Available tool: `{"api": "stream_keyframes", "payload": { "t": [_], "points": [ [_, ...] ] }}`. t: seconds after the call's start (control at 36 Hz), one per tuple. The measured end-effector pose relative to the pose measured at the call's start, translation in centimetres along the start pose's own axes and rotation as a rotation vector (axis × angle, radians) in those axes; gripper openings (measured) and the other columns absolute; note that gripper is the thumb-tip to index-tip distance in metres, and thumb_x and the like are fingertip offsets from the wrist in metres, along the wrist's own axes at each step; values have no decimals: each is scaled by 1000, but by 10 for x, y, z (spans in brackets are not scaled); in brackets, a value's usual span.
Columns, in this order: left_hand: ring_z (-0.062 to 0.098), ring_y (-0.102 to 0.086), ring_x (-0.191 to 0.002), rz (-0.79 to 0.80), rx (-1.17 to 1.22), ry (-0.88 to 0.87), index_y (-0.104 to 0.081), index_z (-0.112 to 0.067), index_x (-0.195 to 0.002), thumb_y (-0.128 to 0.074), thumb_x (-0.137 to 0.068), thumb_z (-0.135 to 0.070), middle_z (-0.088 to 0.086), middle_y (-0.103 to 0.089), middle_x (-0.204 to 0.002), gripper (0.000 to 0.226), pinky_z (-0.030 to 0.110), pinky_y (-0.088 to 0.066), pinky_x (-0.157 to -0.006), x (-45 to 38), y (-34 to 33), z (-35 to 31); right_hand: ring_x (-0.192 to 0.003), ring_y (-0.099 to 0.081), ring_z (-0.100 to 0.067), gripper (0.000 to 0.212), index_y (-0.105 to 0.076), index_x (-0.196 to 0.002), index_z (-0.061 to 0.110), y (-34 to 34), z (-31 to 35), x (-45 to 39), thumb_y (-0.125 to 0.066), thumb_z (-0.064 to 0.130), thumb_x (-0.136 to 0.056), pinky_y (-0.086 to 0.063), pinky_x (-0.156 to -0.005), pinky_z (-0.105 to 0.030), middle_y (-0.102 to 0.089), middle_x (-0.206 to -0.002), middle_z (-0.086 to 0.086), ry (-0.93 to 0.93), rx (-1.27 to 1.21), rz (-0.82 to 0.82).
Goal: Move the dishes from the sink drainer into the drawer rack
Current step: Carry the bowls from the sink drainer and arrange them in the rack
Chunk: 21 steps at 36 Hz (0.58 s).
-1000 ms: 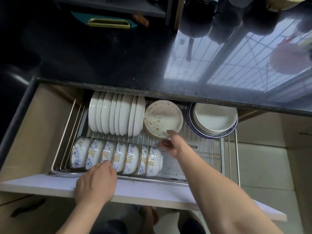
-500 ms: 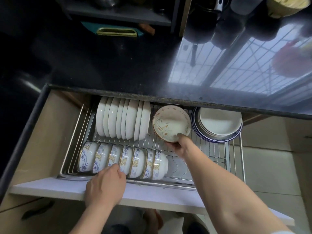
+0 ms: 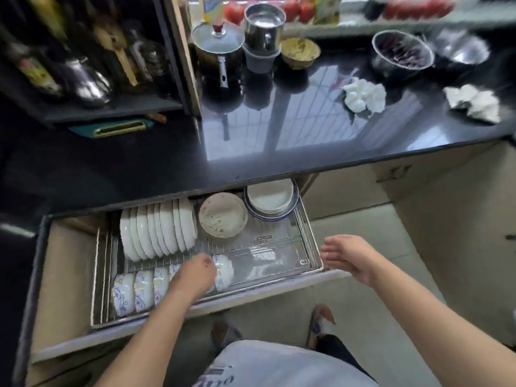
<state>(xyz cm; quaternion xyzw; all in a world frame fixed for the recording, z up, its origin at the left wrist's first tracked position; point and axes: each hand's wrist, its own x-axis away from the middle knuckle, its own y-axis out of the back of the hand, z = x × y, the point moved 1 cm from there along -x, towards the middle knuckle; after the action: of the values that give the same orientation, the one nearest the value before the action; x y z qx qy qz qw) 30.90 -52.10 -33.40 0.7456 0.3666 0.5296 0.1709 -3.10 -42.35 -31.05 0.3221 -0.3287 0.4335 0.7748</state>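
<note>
The wire drawer rack (image 3: 279,241) is pulled out below the black counter. Several white plates (image 3: 156,233) stand on edge at its back left. A floral plate (image 3: 223,215) leans beside them, and stacked blue-rimmed plates (image 3: 269,198) sit at the back right. A row of blue-patterned bowls (image 3: 134,291) lies along the front. My left hand (image 3: 194,276) rests on the bowls at the row's right end, fingers loosely curved. Over the rack's right front corner, my right hand (image 3: 346,256) hovers with relaxed fingers and holds nothing.
The black countertop (image 3: 279,127) carries a lidded pot (image 3: 217,46), a steel cup (image 3: 264,30), a yellow bowl (image 3: 300,51), a steel colander (image 3: 402,55) and two crumpled white cloths (image 3: 363,94). A dark shelf (image 3: 83,65) with utensils stands at left. My feet are on the tiled floor (image 3: 363,275).
My right hand has let go of the floral plate and drawn back to the right, out of the rack. The view has tilted up, showing the countertop. My left hand stays on the bowls.
</note>
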Motion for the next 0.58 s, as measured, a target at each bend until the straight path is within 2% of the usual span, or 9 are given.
{"api": "stream_keyframes", "payload": {
  "t": [0.08,0.17,0.22,0.28,0.36,0.42,0.5,0.53,0.58],
  "points": [
    [21,-64,-108,22,35,-181,-64,-24,-126,-46,-102,-28,-3,-68,-124,30,34,-52,-94,14,10,-81,-89,-72,-25,19,-64,-114,1,52,16,20,-57,14,-102,-57,-95,-42,-72,-109,-15,68,-114,-69],
    [15,-63,-95,-19,46,-343,-66,-27,-121,-51,-101,-26,-6,-68,-114,25,25,-47,-78,42,7,-178,-96,-68,-28,13,-63,-108,7,109,27,50,-53,14,-104,-51,-103,-45,-71,-101,-12,159,-243,-99],
    [13,-63,-92,-28,68,-427,-68,-30,-113,-54,-100,-27,-7,-69,-110,20,24,-44,-75,62,-1,-238,-85,-69,-23,12,-63,-106,9,145,27,67,-54,15,-104,-54,-96,-42,-72,-95,-9,230,-264,-84],
    [17,-66,-94,-40,122,-528,-72,-28,-101,-58,-98,-28,-7,-73,-102,14,28,-46,-79,87,-25,-306,-72,-68,-17,11,-64,-106,10,195,21,85,-55,15,-103,-57,-81,-35,-72,-93,-8,297,-205,-68],
    [20,-70,-86,4,253,-677,-75,-21,-82,-63,-93,-25,-4,-76,-85,16,37,-53,-81,139,-83,-414,-68,-64,-17,9,-65,-104,9,283,6,111,-57,12,-101,-53,-65,-27,-71,-94,-10,378,-88,-85],
    [19,-73,-81,76,301,-743,-75,-20,-75,-63,-90,-20,-1,-76,-78,19,41,-56,-83,165,-109,-462,-72,-62,-20,9,-65,-99,11,323,7,121,-56,11,-99,-49,-64,-27,-70,-93,-9,412,1,-135],
    [22,-74,-76,172,221,-887,-75,-24,-67,-64,-84,-20,0,-76,-73,20,47,-59,-83,208,-164,-547,-75,-66,-20,13,-69,-93,14,412,-12,146,-56,12,-96,-56,-74,-37,-73,-89,-5,446,-14,-303],
    [22,-74,-77,204,186,-921,-75,-24,-69,-64,-85,-21,0,-76,-73,20,45,-59,-82,219,-179,-570,-76,-67,-21,13,-69,-93,14,441,-19,156,-56,13,-97,-56,-76,-37,-73,-90,-7,440,-59,-337],
    [23,-74,-79,245,110,-969,-76,-19,-76,-64,-90,-20,2,-77,-75,19,38,-58,-77,233,-200,-606,-75,-67,-21,13,-68,-93,13,489,-32,171,-56,13,-99,-55,-71,-31,-73,-93,-10,440,-144,-397]
  ]
}}
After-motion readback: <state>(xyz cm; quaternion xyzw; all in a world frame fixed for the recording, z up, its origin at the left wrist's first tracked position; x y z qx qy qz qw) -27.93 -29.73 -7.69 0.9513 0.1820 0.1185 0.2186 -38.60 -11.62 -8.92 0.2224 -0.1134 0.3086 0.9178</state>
